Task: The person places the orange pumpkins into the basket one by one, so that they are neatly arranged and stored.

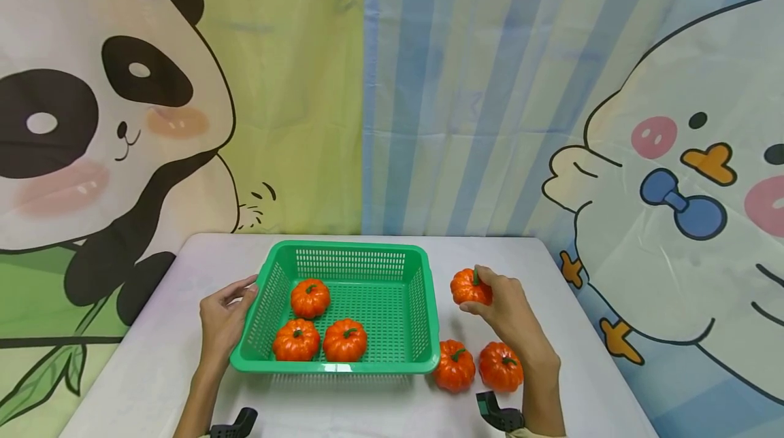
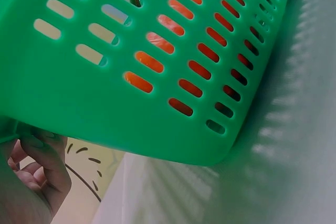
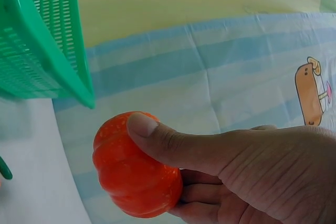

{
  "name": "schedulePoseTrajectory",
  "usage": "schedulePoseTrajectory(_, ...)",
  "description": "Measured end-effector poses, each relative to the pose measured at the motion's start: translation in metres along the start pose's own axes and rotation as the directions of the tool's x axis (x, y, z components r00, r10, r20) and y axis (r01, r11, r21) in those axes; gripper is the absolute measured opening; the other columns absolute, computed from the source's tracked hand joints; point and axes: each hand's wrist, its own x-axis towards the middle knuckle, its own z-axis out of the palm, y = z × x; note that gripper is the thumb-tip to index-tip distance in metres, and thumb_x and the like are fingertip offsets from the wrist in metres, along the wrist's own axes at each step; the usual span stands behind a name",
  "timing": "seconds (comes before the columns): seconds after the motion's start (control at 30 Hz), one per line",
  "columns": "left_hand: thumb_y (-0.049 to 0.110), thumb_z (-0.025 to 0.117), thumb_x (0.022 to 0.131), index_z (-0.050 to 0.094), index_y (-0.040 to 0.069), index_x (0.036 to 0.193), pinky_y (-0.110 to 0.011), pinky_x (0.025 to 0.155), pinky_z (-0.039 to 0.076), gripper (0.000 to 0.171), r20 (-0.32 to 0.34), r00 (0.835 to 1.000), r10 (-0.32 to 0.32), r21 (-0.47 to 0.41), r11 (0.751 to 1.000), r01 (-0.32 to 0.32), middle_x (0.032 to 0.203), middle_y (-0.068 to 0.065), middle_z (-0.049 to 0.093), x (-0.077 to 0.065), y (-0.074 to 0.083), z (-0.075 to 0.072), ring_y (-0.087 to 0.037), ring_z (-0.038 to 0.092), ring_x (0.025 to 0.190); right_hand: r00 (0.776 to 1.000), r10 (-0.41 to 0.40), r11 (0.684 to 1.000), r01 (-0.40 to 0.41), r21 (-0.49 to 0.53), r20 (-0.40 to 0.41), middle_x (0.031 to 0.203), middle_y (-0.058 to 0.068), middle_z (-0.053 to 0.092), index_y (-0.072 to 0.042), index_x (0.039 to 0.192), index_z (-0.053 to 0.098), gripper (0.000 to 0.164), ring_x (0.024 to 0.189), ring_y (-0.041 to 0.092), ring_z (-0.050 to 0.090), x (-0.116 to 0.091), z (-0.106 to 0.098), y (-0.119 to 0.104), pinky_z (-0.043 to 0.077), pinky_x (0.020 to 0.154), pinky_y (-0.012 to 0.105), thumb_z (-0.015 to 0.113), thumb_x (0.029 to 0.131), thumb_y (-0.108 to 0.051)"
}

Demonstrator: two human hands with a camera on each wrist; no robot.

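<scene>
A green plastic basket [image 1: 392, 302] with slotted walls stands on the white table. Three small orange pumpkins, one of them the rear pumpkin [image 1: 309, 298], lie in its left half. My left hand [image 1: 224, 319] grips the basket's left rim between thumb and fingers; in the left wrist view the curled fingers [image 2: 50, 166] show under that rim. Right of the basket, my right hand [image 1: 508, 305] holds another orange pumpkin [image 3: 134, 169] above the table, thumb on one side and fingers on the other. Beneath it, two more pumpkins [image 1: 454, 366] sit side by side on the table.
The white table [image 1: 343, 411] reaches back to a curtain [image 1: 453, 118] printed with cartoon animals. Of the two loose pumpkins, the right one [image 1: 501, 366] is near my right forearm, the other close to the basket's front right corner. Black straps [image 1: 499, 412] circle both wrists.
</scene>
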Motion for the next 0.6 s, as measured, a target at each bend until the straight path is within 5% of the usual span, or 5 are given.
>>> schedulePoseTrajectory(0.6,0.018,0.073,0.106,0.079,0.001,0.13,-0.018,0.065,0.06,0.03,0.004,1.0,0.003,-0.007,1.0,-0.003,0.089,0.009,0.076,-0.001,0.0,0.0,-0.001,0.074,0.066,0.995,-0.094,0.995,0.094,0.016,0.022,0.137,0.016,0.075,0.001,0.154,0.059,0.076,0.117,0.03,0.071,0.013,0.012,-0.019,0.063,0.103,0.048,0.093,0.087,-0.011)
